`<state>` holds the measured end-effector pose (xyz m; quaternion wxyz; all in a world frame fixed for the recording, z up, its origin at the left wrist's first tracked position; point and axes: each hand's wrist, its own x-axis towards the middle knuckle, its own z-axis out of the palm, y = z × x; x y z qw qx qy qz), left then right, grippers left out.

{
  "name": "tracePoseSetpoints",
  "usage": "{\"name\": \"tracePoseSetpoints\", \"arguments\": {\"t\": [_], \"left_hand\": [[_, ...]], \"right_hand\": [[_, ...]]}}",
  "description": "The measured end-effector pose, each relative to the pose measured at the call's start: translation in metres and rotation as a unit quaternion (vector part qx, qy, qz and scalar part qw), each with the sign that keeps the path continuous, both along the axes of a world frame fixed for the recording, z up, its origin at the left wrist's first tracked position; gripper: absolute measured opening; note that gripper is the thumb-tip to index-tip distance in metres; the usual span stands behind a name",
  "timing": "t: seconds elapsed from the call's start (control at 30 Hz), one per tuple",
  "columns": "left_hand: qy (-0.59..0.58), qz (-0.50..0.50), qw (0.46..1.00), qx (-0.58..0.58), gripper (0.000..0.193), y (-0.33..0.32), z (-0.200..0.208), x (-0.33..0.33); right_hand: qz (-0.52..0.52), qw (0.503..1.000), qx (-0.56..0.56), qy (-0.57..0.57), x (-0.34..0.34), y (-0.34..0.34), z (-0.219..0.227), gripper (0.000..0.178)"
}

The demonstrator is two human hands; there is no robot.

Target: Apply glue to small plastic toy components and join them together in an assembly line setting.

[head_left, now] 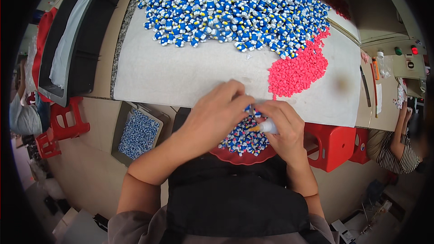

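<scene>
Over the table's near edge, my left hand (216, 116) is closed, with a tiny blue-and-white figure piece (248, 108) pinched at its fingertips. Close beside it is my right hand (286, 129), its fingers wrapped round a small white squeeze bottle (270, 127) with an orange-yellow tip pointing left. The fingertips of both hands meet near the blue-and-white piece, and partly hide it. Beneath them sits a red scalloped bowl (244, 161), holding many small blue, white and pink pieces (246, 143).
Ahead, a big heap of blue-and-white figures (226, 9) and a pink heap of pieces (298, 72) lie on a white sheet (190, 77). A bin (121, 147) of pieces stands lower left. Red stools (330, 147) flank the table. Another person (400, 149) sits at right.
</scene>
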<state>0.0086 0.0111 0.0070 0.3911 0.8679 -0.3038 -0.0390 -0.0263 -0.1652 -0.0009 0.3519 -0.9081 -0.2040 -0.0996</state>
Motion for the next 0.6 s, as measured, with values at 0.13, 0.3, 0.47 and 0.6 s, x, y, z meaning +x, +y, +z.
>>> {"name": "tracePoseSetpoints", "arguments": {"t": [0.13, 0.3, 0.47, 0.6], "left_hand": [[-0.013, -0.011, 1.0, -0.012, 0.031, -0.005, -0.008, -0.033], [0.067, -0.048, 0.997, 0.003, 0.022, 0.001, -0.012, -0.047], [-0.126, 0.145, 0.98, -0.049, 0.017, 0.021, 0.008, 0.029], [-0.231, 0.236, 0.944, 0.017, 0.023, 0.026, -0.002, 0.072]], "right_hand": [[0.06, 0.998, -0.009, 0.028, -0.021, -0.014, 0.0, 0.037], [0.086, 0.99, -0.01, 0.107, -0.041, -0.024, -0.01, 0.035], [0.058, 0.985, 0.033, 0.161, -0.049, -0.025, -0.017, 0.033], [0.062, 0.983, 0.059, 0.16, -0.045, -0.022, -0.007, 0.036]]}}
